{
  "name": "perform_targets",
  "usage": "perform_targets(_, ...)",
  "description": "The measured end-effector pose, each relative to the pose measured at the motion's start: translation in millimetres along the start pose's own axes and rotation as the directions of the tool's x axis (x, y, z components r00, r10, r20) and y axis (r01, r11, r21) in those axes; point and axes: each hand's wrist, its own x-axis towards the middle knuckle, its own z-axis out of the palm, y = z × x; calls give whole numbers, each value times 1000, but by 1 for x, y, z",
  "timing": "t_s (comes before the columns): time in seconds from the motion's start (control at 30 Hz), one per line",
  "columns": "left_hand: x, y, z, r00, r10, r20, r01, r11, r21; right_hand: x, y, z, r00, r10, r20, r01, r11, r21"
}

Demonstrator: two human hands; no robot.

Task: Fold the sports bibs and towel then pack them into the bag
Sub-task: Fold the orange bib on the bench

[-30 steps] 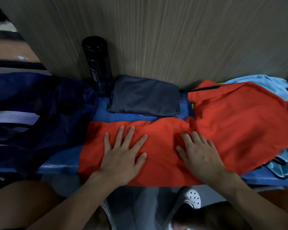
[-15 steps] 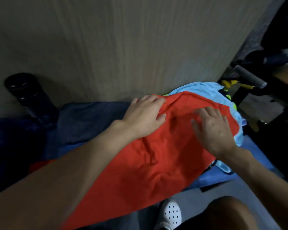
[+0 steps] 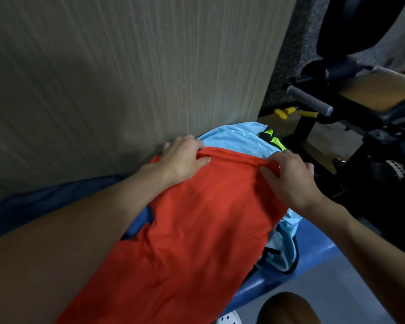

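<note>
A: Where is the red bib (image 3: 197, 230)?
B: Spread along the blue counter (image 3: 313, 260), lying over a pale blue bib (image 3: 236, 137), with a neon bib (image 3: 276, 142) poking out behind, all close against the wood wall (image 3: 126, 78)
A: And the hands?
B: Both grip its far hem. The left hand (image 3: 185, 160) curls its fingers over one corner and pinches the cloth. The right hand (image 3: 290, 178) pinches the other corner the same way
A: Why the two corners?
B: My guess is that a hem held taut between them keeps the edge straight, so it can come back toward the body as one clean fold. Thin cloth like this would likely bunch if gripped at one point
A: The bag?
B: A dark blue shape (image 3: 45, 202) lies at the left, but I cannot tell whether it is bag or towel
</note>
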Motion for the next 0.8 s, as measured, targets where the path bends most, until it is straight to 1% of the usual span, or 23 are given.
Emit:
perform_targets(0.07,4,3,-8,1000,23,-14,-23,1000,-20,-3,-1,-6,1000,4,-21,-1,987,160)
perform_targets(0.1,6,6,-14,999,42,-26,-43,999,-27,-5,-2,-11,999,31,-41,-21,973,229)
perform_targets(0.17,12,18,-24,995,90,-45,-92,994,-55,-11,2,-19,991,115,-72,-86,941,327)
perform_targets(0.23,20,33,-27,989,146,-30,-149,981,-126,-19,12,-24,974,202,-106,-147,911,385)
perform_targets(0.3,26,43,-22,983,181,39,-170,966,-196,-26,26,-25,954,277,-117,-213,896,389)
perform_targets(0.37,27,43,-16,977,183,110,-162,970,-181,-30,39,-22,943,327,-57,-289,895,341)
perform_targets(0.43,24,34,-14,980,154,125,-133,978,-158,-31,49,-18,944,329,18,-322,910,261)
perform_targets(0.5,19,18,-13,988,115,106,-96,981,-167,-29,51,-13,960,278,37,-280,943,177)
perform_targets(0.53,14,10,-14,990,98,103,-78,979,-189,-27,48,-10,973,230,16,-230,966,121)
perform_targets(0.6,1,-1,-18,993,76,90,-52,968,-247,-21,34,-6,995,83,-48,-82,996,23)
perform_targets(0.63,-6,-5,-19,994,64,86,-41,967,-253,-16,25,-5,998,-6,-70,6,1000,5)
perform_targets(0.7,-21,-11,-19,994,26,103,-6,983,-183,-6,3,-3,985,-165,-56,165,986,-5)
perform_targets(0.8,-38,-18,-13,992,-34,125,45,996,-82,12,-24,3,951,-309,5,309,951,1)
